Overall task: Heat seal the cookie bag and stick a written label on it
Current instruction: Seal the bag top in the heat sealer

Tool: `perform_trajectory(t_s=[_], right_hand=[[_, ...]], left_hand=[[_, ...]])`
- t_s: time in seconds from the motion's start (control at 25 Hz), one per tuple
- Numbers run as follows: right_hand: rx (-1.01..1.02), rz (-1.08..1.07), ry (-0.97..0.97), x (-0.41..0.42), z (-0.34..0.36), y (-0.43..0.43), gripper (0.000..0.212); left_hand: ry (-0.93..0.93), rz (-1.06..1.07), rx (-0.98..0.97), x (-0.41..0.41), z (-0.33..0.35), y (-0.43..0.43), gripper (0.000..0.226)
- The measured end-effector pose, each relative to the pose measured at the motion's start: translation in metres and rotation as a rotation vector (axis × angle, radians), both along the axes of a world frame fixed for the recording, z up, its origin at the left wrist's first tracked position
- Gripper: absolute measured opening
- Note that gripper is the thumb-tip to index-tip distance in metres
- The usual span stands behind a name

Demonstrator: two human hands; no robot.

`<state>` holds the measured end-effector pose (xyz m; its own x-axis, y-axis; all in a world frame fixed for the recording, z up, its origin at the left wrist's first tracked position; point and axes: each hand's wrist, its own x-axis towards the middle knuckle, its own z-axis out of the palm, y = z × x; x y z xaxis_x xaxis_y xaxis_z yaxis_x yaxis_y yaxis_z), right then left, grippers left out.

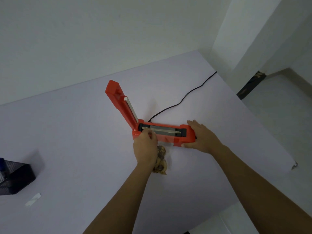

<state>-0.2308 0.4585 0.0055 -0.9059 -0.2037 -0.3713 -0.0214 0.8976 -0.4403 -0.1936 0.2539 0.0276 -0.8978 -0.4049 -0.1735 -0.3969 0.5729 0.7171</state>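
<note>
An orange heat sealer (187,135) lies on the white table (84,141) with its lid arm (119,102) raised upright at the left end. A clear bag of cookies (161,162) lies in front of it, its open top laid across the sealing strip (162,130). My left hand (146,147) pinches the bag's top edge at the strip's left end. My right hand (202,135) rests over the sealer's right end, fingers wrapped on the base. A small white label (33,199) lies on the table at the lower left.
A black cord (184,98) runs from the sealer's back toward the table's far right corner. A black mesh holder (15,176) with a blue pen stands at the left edge. White walls border the table behind and to the right.
</note>
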Motion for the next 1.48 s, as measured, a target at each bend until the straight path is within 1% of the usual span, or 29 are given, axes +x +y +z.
perform_trajectory(t_s=[0.16,0.32,0.48,0.6,0.72,0.84,0.92,1.0,1.08,1.16,1.2,1.24,1.32,1.36,1.4,1.44,1.48], right_hand=[[-0.005,-0.003,0.017,0.000,-0.002,-0.001,0.105],[-0.013,-0.001,0.012,-0.001,-0.001,-0.002,0.106],[-0.021,-0.005,-0.002,-0.001,-0.003,-0.002,0.107],[-0.016,-0.012,0.010,-0.001,0.000,-0.003,0.105],[-0.022,-0.002,0.034,0.000,0.001,-0.003,0.102],[-0.035,0.005,0.027,-0.001,0.000,-0.002,0.104],[-0.038,0.003,0.019,-0.001,-0.001,-0.002,0.104],[-0.024,0.013,0.029,-0.001,-0.002,-0.002,0.106],[0.009,0.026,0.055,0.002,-0.002,-0.002,0.110],[-0.003,-0.007,0.109,0.010,0.002,-0.004,0.113],[-0.063,-0.055,0.171,0.019,0.004,-0.007,0.110],[-0.152,-0.117,0.269,0.032,0.005,-0.014,0.100],[-0.320,-0.239,0.501,0.065,0.002,-0.035,0.068],[-0.376,-0.280,0.554,0.080,-0.002,-0.049,0.052],[-0.434,-0.296,0.536,0.094,-0.006,-0.067,0.037],[-0.497,-0.299,0.456,0.106,-0.010,-0.089,0.025],[-0.554,-0.311,0.341,0.114,-0.013,-0.103,0.019]], left_hand=[[0.048,-0.056,-0.084,0.003,0.011,0.003,0.015],[0.104,-0.112,-0.091,0.008,0.025,0.009,0.016],[0.122,-0.181,-0.102,0.015,0.034,0.013,0.014],[0.161,-0.175,-0.102,0.016,0.033,0.013,0.012],[0.211,-0.157,-0.127,0.015,0.027,0.012,0.015],[0.226,-0.146,-0.121,0.014,0.021,0.011,0.016],[0.218,-0.125,-0.076,0.014,0.016,0.010,0.018],[0.200,-0.094,0.058,0.014,0.011,0.005,0.020],[0.179,-0.057,0.186,0.019,0.007,-0.003,0.017],[0.166,-0.011,0.249,0.028,0.004,-0.013,0.014],[0.152,0.014,0.265,0.035,0.003,-0.021,0.014],[0.135,0.039,0.278,0.044,0.002,-0.029,0.015],[0.107,0.097,0.294,0.063,-0.001,-0.047,0.015],[0.098,0.124,0.293,0.071,-0.003,-0.057,0.015],[0.088,0.157,0.288,0.081,-0.006,-0.068,0.014],[0.083,0.189,0.284,0.092,-0.009,-0.082,0.014],[0.074,0.204,0.281,0.098,-0.011,-0.089,0.014]])
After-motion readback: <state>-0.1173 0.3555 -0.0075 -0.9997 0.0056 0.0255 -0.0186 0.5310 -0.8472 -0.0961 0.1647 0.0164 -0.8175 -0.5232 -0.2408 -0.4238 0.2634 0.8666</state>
